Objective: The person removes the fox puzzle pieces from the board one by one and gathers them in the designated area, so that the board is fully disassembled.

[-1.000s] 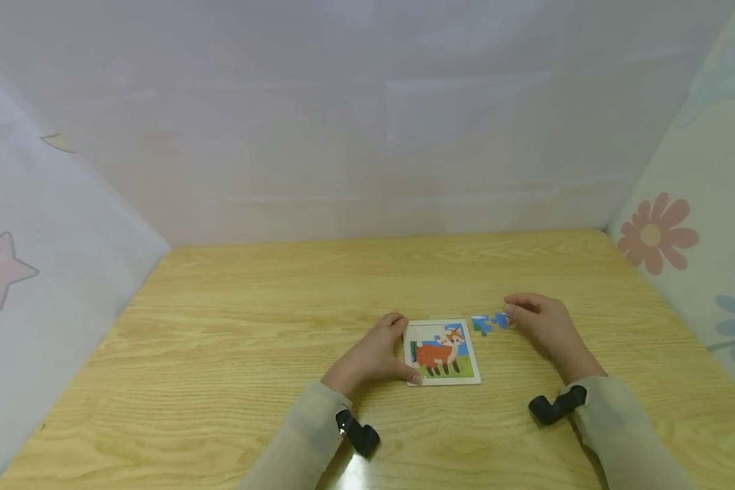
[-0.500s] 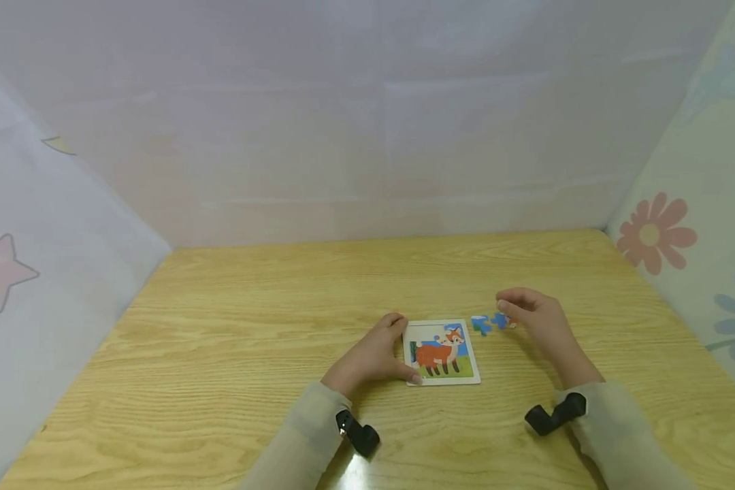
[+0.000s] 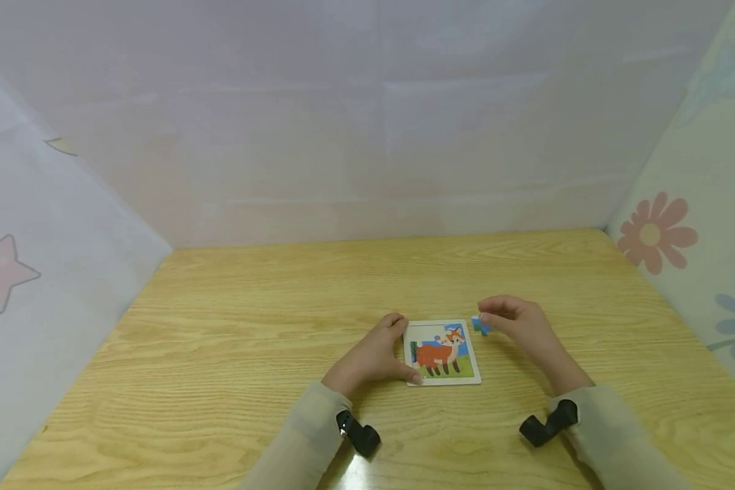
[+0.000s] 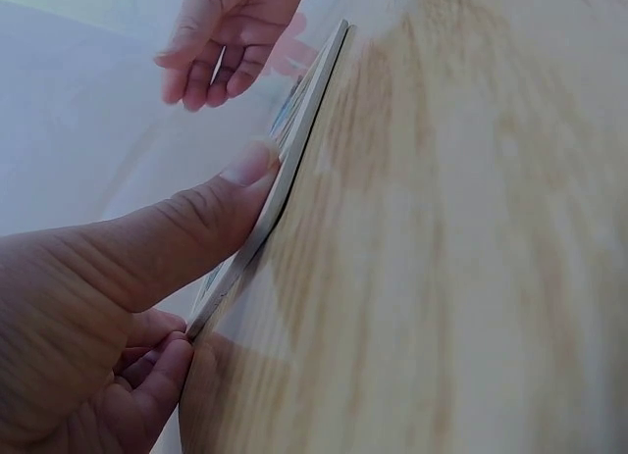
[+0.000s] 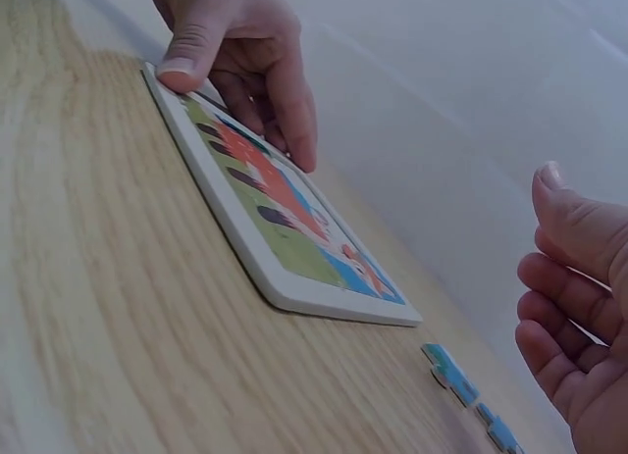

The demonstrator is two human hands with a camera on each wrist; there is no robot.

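A square fox jigsaw puzzle in a white tray (image 3: 453,382) lies on the table, its upper left part showing bare backing. My left hand (image 3: 376,357) grips the tray's left side, thumb at the lower corner and fingers at the upper one. In the left wrist view the thumb presses on the tray's rim (image 4: 257,228). My right hand (image 3: 520,330) hovers to the right of the tray with fingers loosely bent and nothing between them. Beneath it lie two loose blue jigsaw pieces (image 5: 451,374), plain in the right wrist view; in the head view the hand partly covers them.
The wooden table (image 3: 269,306) stretches around the puzzle on all sides. Pale cloth walls stand behind and at both sides, with a pink star (image 3: 3,272) at left and a red flower (image 3: 657,233) at right.
My right hand has moved left, from the outer loose piece to above the piece nearest the tray. The left hand and the tray have stayed still.
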